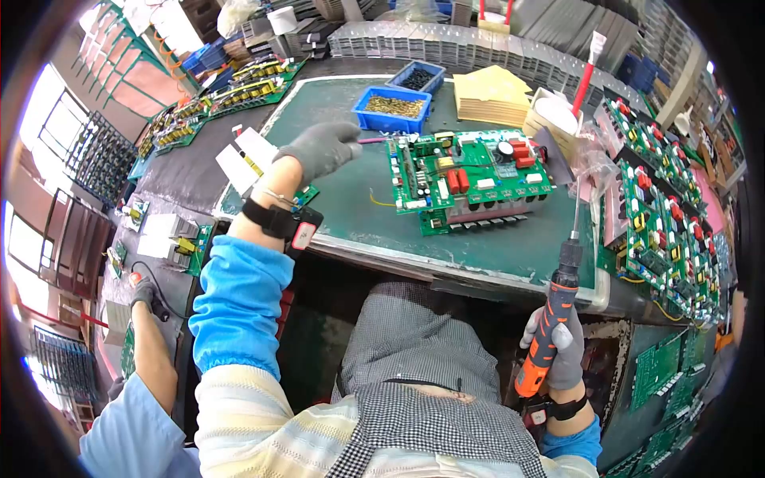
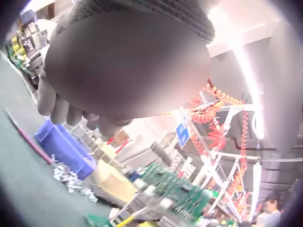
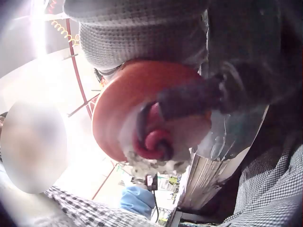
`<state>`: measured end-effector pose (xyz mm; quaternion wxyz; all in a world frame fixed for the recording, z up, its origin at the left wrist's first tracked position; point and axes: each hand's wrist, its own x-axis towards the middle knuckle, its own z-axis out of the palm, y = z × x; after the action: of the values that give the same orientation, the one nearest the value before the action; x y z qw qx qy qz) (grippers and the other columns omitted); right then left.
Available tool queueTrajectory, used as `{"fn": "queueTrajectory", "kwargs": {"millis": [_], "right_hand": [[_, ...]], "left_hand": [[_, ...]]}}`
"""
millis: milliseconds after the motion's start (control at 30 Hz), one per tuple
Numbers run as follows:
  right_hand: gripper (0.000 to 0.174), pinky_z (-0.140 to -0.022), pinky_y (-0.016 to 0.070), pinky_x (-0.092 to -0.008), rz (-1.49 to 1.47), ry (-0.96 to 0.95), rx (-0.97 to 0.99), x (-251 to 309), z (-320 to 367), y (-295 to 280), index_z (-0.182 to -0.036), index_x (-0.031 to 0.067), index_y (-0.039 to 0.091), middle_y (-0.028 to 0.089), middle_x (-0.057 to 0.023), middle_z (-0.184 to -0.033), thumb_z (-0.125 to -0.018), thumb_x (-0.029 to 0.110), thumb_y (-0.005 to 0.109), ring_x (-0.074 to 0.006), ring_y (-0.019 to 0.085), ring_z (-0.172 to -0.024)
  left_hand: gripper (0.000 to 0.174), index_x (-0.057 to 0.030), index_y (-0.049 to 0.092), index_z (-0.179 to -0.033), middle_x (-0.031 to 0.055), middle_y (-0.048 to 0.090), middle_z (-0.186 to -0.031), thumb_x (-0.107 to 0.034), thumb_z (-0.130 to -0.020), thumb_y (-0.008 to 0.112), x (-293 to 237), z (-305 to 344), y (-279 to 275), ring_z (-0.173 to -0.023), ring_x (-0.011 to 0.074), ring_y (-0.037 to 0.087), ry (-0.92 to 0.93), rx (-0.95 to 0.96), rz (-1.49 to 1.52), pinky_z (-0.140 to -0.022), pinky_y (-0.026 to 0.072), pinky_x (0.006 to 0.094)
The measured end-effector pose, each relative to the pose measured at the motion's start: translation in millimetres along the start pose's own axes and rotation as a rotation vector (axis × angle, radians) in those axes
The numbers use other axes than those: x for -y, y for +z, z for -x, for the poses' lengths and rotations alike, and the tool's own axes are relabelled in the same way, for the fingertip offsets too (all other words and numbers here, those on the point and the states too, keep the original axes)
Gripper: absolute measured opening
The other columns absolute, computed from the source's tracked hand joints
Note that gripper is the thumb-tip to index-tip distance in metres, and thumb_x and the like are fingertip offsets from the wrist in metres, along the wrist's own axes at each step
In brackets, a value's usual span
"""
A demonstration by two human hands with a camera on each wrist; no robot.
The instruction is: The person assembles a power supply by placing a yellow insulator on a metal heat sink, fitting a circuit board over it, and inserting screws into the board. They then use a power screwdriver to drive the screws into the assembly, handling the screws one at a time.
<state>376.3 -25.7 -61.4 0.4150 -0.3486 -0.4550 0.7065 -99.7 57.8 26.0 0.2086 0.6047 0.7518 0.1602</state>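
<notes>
Orange screwdriver (image 1: 553,309) upright, bit upward

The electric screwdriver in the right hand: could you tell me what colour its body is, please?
The screwdriver is orange and black; the head view shows it best.

Bright, fisheye-warped edges; wrist views blurred, perhaps overexposed by glare.

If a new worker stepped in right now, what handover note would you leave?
Left hand: gloved, loosely curled, nothing visible in it, above the green mat near the blue screw bin, short of the circuit board.
Right hand: grips the orange screwdriver upright at the mat's near edge, bit off the board.
Done: board lies on the mat.
Left: probably driving screws; which are in cannot be told.
</notes>
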Motion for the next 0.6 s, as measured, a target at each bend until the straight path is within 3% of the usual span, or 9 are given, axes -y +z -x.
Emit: {"fn": "queueTrajectory", "kwargs": {"millis": [100, 133, 233, 267, 333, 400, 433, 500, 600], "right_hand": [[0.062, -0.07, 0.057, -0.0327, 0.009, 0.002, 0.016, -4, -9, 3, -0.125, 0.0019, 0.049, 0.062, -0.0103, -0.097, -0.085, 0.045, 0.07, -0.0181, 0.064, -0.079], [0.062, -0.07, 0.0571, -0.0328, 0.011, 0.005, 0.008, -3, -9, 7, -0.125, 0.0019, 0.049, 0.062, -0.0104, -0.097, -0.085, 0.045, 0.069, -0.0182, 0.065, -0.079], [0.06, -0.072, 0.0558, -0.0322, 0.011, -0.018, -0.006, 2, -3, 10, -0.127, 0.0022, 0.047, 0.061, -0.01, -0.096, -0.087, 0.041, 0.068, -0.0168, 0.063, -0.079], [0.058, -0.072, 0.0554, -0.032, 0.008, -0.038, -0.023, 4, -2, 9, -0.127, 0.0025, 0.047, 0.061, -0.0098, -0.096, -0.087, 0.04, 0.067, -0.0163, 0.062, -0.079], [0.052, -0.073, 0.0544, -0.0318, 0.009, -0.068, -0.066, 12, 3, 5, -0.128, 0.0038, 0.046, 0.061, -0.0088, -0.097, -0.089, 0.032, 0.065, -0.0153, 0.061, -0.079], [0.044, -0.073, 0.0538, -0.0319, -0.017, -0.089, -0.123, 16, 5, -4, -0.129, 0.0055, 0.047, 0.061, -0.0071, -0.097, -0.091, 0.022, 0.063, -0.0143, 0.06, -0.079], [0.041, -0.073, 0.0537, -0.032, -0.051, -0.098, -0.154, 17, 6, -7, -0.129, 0.0064, 0.047, 0.061, -0.0061, -0.097, -0.092, 0.017, 0.061, -0.0141, 0.06, -0.079], [0.038, -0.073, 0.0535, -0.0314, -0.038, -0.086, -0.159, 27, 10, -11, -0.128, 0.0071, 0.049, 0.061, -0.0047, -0.096, -0.092, 0.014, 0.061, -0.0131, 0.06, -0.079], [0.038, -0.074, 0.0525, -0.0306, 0.037, -0.138, -0.117, 32, 16, -18, -0.127, 0.0056, 0.05, 0.062, -0.0046, -0.096, -0.093, 0.017, 0.063, -0.0125, 0.061, -0.081]], "left_hand": [[0.043, -0.0113, 0.065, -0.131, 0.0165, 0.071, -0.116, -0.029, -0.092, 0.062, 7, -18, 19, -0.106, 0.031, 0.066, 0.054, 0.01, -0.063, -0.096, 0.0494, 0.0385], [0.043, -0.0076, 0.064, -0.133, 0.0159, 0.071, -0.121, -0.023, -0.093, 0.066, 3, -23, 20, -0.112, 0.0288, 0.066, 0.075, 0.043, -0.127, -0.099, 0.0491, 0.0358], [0.043, -0.0047, 0.064, -0.131, 0.0163, 0.071, -0.121, -0.025, -0.092, 0.067, -12, -33, 12, -0.113, 0.027, 0.066, 0.108, 0.066, -0.108, -0.101, 0.0481, 0.0364], [0.044, -0.002, 0.065, -0.13, 0.0157, 0.071, -0.122, -0.024, -0.092, 0.068, -17, -28, 9, -0.113, 0.0246, 0.065, 0.107, -0.009, -0.03, -0.102, 0.0473, 0.0361], [0.042, -0.0004, 0.065, -0.13, 0.0127, 0.071, -0.124, -0.02, -0.094, 0.067, -13, -22, 0, -0.116, 0.0216, 0.063, 0.274, -0.076, 0.102, -0.102, 0.0466, 0.0336], [0.04, 0.0018, 0.064, -0.13, 0.0119, 0.069, -0.125, -0.013, -0.093, 0.065, -31, -4, -5, -0.118, 0.0192, 0.061, 0.239, -0.116, 0.245, -0.1, 0.0475, 0.0323], [0.038, 0.0029, 0.063, -0.13, 0.0122, 0.069, -0.125, -0.011, -0.095, 0.062, -27, -4, -4, -0.117, 0.019, 0.061, 0.301, -0.137, 0.248, -0.101, 0.0474, 0.0318], [0.046, 0.0036, 0.057, -0.138, 0.0133, 0.066, -0.13, -0.012, -0.095, 0.066, -37, 4, -1, -0.12, 0.0211, 0.061, 0.251, -0.139, 0.345, -0.105, 0.0452, 0.0316], [0.052, 0.0052, 0.053, -0.14, 0.0134, 0.064, -0.134, -0.008, -0.092, 0.065, -67, 15, 5, -0.122, 0.0217, 0.06, 0.363, -0.033, 0.499, -0.106, 0.0451, 0.0331]]}}
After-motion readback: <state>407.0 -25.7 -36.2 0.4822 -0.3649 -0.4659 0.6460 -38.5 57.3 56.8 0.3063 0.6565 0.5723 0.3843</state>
